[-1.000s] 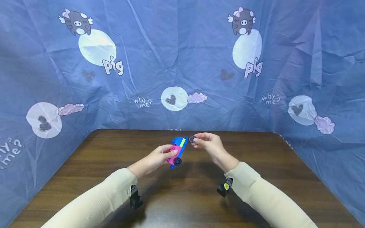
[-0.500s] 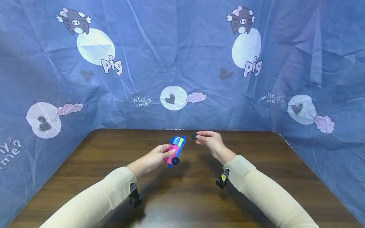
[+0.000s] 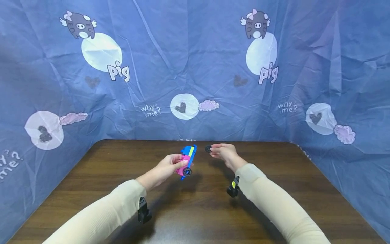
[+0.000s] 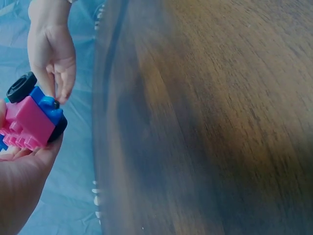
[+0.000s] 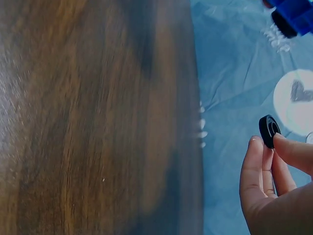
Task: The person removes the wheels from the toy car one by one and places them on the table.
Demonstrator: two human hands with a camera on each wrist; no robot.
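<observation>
My left hand (image 3: 166,169) grips a toy car (image 3: 186,161) of pink and blue bricks with a yellow strip, tilted above the table. The thumb lies across its pink side. A black wheel (image 3: 187,171) with a blue hub sits at the car's lower end. The left wrist view shows a black tire (image 4: 21,87) on one side and another, partly hidden, on the opposite side. To the right of the car, my right hand (image 3: 226,154) pinches a loose black tire (image 5: 269,131) between thumb and fingers, a small gap from the car's blue end.
Beneath both hands is a brown wooden table (image 3: 195,210). A blue cloth (image 3: 195,67) printed with pigs and hearts hangs behind it and along both sides. Black wrist cameras (image 3: 144,210) are strapped at the sleeve cuffs.
My right hand has drawn the tire slightly right, away from the car's blue end, and turned it. The left hand keeps its hold on the car, shifting and turning it slightly.
</observation>
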